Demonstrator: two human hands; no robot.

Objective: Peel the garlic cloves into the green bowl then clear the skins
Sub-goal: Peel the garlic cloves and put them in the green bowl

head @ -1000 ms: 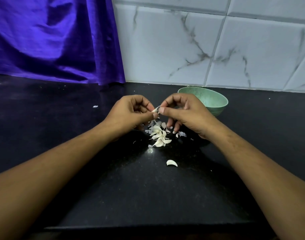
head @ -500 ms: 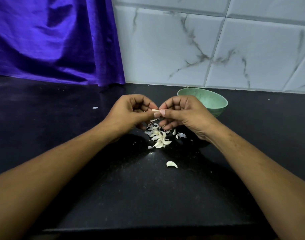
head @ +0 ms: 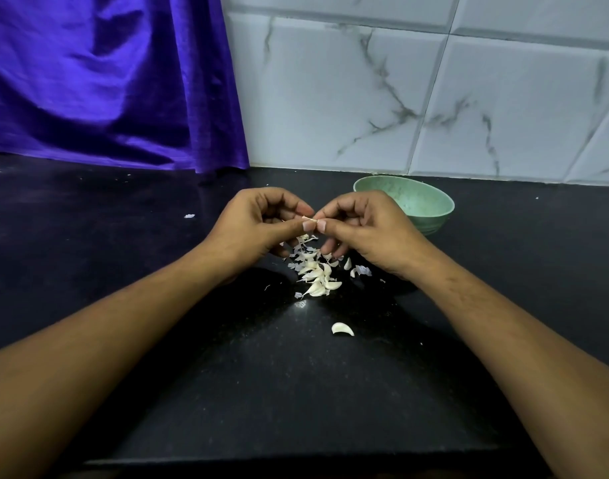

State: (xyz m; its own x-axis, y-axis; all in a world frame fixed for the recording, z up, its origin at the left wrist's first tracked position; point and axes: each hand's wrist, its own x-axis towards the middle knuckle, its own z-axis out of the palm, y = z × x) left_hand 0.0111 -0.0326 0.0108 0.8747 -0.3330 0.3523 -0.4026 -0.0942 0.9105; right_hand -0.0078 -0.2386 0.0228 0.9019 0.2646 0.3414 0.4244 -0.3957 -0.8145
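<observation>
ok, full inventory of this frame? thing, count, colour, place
counter: 1, black, whole foreground
green bowl: 1, pale green, back right of counter
garlic pile: 1 heap, cloves and skins, whitish, counter centre
loose clove: 1, white, alone, nearer the camera than the pile
skin scrap: 1, white, counter left
held clove: 1, whitish, mostly hidden, above the pile
cloth: 1, purple, back left
wall tiles: several, white marbled, back right
left hand: 1, fingertip grip on held clove
right hand: 1, fingertip grip on held clove

Black speckled stone counter [head: 227,392], heap of white garlic cloves and papery skins [head: 315,274] in middle, lone curved white clove [head: 343,329] at five o'clock, round green bowl [head: 431,216] at two o'clock, small white skin scrap [head: 189,216] at ten o'clock.
</observation>
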